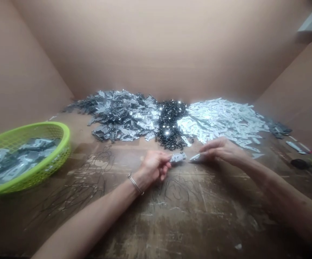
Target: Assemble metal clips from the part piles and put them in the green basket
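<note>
My left hand (pixel 156 164), with a bangle on its wrist, pinches a flat grey metal plate (pixel 177 157) that has holes in it. Just to the right, my right hand (pixel 218 149) is closed on a narrow silver metal piece (pixel 195 157), whose tip points at the plate. A small gap separates the two parts. Right behind the hands lies a heap of small shiny dark parts (pixel 172 122). To its left spreads a pile of grey metal plates (pixel 123 115), to its right a pile of long silver strips (pixel 226 120).
A yellow-green plastic basket (pixel 65 138) with metal pieces in it stands at the left. Dark metal pieces (pixel 280 129) and a round black object (pixel 301 163) lie at the right. Brown walls (pixel 156 46) enclose the scratched wooden tabletop (pixel 158 223).
</note>
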A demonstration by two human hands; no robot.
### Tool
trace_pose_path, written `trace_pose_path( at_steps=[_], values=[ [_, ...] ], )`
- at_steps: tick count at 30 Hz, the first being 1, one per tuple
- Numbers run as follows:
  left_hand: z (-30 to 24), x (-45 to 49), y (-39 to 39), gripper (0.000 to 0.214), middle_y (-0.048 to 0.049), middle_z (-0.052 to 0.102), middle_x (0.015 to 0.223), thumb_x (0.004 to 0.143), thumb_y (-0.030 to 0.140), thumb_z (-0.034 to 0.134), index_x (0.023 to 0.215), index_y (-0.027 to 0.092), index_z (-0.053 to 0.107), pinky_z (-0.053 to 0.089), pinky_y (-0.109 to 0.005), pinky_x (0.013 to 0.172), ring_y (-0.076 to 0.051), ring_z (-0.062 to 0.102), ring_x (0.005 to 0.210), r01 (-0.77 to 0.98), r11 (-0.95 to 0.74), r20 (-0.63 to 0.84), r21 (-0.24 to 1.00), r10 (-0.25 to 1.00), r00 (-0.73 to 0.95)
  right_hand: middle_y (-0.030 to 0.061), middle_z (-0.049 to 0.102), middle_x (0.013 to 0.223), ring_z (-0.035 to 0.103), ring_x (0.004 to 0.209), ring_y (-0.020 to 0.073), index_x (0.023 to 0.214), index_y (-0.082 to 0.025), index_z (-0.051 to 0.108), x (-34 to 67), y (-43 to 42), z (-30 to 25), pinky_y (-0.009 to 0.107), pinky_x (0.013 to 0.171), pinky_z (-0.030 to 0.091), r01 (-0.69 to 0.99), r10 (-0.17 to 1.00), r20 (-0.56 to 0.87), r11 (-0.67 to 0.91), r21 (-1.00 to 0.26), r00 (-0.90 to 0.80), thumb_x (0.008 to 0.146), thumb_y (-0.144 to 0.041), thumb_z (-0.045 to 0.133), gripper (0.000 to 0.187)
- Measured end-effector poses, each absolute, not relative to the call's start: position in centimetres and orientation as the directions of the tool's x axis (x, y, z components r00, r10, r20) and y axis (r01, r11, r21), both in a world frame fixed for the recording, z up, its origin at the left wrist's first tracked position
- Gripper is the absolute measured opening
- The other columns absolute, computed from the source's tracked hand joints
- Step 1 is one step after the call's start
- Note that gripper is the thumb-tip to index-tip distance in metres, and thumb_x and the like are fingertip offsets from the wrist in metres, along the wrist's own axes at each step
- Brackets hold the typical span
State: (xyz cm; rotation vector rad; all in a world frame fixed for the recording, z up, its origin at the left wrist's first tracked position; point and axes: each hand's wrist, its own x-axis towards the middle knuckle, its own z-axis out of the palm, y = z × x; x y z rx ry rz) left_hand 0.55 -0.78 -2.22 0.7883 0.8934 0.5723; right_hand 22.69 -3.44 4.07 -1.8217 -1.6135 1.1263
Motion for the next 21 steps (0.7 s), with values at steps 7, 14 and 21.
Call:
trace_pose_path(
  at_steps=[7,14,21],
  values=[
    [-2.2,0.4,-0.7,0.01,0.0015,0.049,0.049,0.07,0.02,0.053,0.068,0.011,0.048,0.03,-0.016,0.025,-0.004,0.038,0.031,-0.087,0.573,-0.445,0.815,0.716,0.537,0.0041,0.059,0.057,0.053,0.05,0.0117,0.07,-0.01,0.065,23.2,-3.5,3.7,0.026,0.049,0.045,0.223,0.97,-0.242,-0.232,-0.947,-0.017,0.057,-0.019,0.064,0.015],
    [-2.5,0.2,-0.8,0.011,0.0007,0.049,0.052,0.071,0.021,0.051,0.069,0.01,0.048,0.031,-0.015,0.026,-0.004,0.039,0.033,-0.102,0.55,-0.41,0.829,0.722,0.557,0.0055,0.06,0.064,0.053,0.051,0.0104,0.068,-0.01,0.063,20.9,-3.1,2.9,0.024,0.046,0.046,0.174,0.956,-0.252,-0.225,-0.959,-0.15,0.06,-0.019,0.063,0.012],
    [-2.0,0.5,-0.8,0.011,0.0016,0.048,0.049,0.071,0.02,0.05,0.067,0.012,0.044,0.029,-0.017,0.024,-0.005,0.037,0.03,-0.104,0.573,-0.434,0.813,0.715,0.548,0.0031,0.06,0.059,0.053,0.047,0.0098,0.066,-0.01,0.061,20.3,-2.5,2.6,0.023,0.043,0.045,0.188,0.956,-0.253,-0.224,-0.956,-0.151,0.058,-0.017,0.063,0.011]
  ],
)
